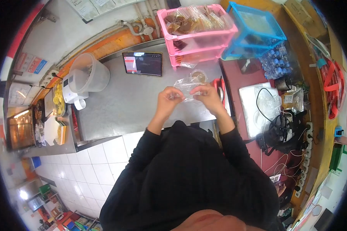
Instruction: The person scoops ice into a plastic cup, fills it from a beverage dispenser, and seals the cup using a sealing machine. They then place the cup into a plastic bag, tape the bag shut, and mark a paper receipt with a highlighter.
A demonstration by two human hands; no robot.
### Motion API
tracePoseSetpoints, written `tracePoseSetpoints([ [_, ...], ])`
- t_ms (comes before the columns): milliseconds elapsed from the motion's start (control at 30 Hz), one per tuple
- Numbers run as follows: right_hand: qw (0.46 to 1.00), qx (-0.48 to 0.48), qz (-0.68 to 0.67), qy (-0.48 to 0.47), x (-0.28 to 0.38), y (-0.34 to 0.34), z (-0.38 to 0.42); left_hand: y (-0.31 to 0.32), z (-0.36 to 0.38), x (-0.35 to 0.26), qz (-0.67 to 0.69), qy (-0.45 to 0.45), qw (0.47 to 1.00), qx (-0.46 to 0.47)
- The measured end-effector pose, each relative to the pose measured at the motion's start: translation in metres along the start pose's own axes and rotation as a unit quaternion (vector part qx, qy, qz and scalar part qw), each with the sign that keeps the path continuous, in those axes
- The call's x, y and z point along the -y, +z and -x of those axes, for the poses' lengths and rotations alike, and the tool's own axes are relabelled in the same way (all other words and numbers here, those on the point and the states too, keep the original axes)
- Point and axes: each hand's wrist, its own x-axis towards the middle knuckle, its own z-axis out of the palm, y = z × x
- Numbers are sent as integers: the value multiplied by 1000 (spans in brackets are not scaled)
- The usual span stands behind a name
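Between my two hands is a clear plastic bag, held up over the steel table. My left hand pinches one side of it, fingers curled inward. On the opposite side my right hand has finger and thumb closed on the plastic. Just beyond the bag sits a small round tub with something brownish in it, partly seen through the plastic. Close by my right hand lies a red tray with a dark-handled item in it. What the bag contains, if anything, cannot be made out.
A tablet stands at the back. Pink stacked baskets hold packed bags; blue baskets are beside them. A white printer-like machine and clear bucket stand left. Water bottles, plastic sheets and cables lie right.
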Motion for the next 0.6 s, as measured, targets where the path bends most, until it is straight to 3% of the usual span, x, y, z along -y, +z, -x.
tracePoseSetpoints([
  [33, 986, -33, 166, -5, -11, 7, -1, 0, 1, 7, -284, 64, 957, -3],
  [67, 943, -65, 327, -9, -24, 12, -3, -1, 2, 14, -544, 125, 830, -3],
  [200, 950, -72, 297, -60, -84, 12, -13, 1, 12, 31, -599, 20, 800, -44],
  [267, 970, 34, 239, -12, -83, -2, -28, -18, 17, 45, -595, 9, 802, -51],
  [300, 971, 37, 235, -13, -80, -7, -40, -29, 15, 48, -598, 8, 800, -53],
  [333, 931, -41, 361, -32, -75, -12, -55, -39, 16, 50, -625, -12, 779, -37],
  [400, 785, -190, 587, -65, -71, -24, -84, -49, 19, 55, -652, -38, 757, -22],
  [433, 787, -186, 585, -63, -84, -34, -101, -52, 17, 57, -653, -54, 755, -29],
  [500, 794, -55, 601, 74, -117, -58, -128, -59, 14, 62, -654, -70, 752, -40],
  [533, 795, -52, 600, 71, -118, -63, -128, -65, 13, 66, -656, -61, 751, -42],
  [600, 863, -91, 493, 59, -118, -69, -125, -72, 8, 69, -655, -52, 752, -51],
])
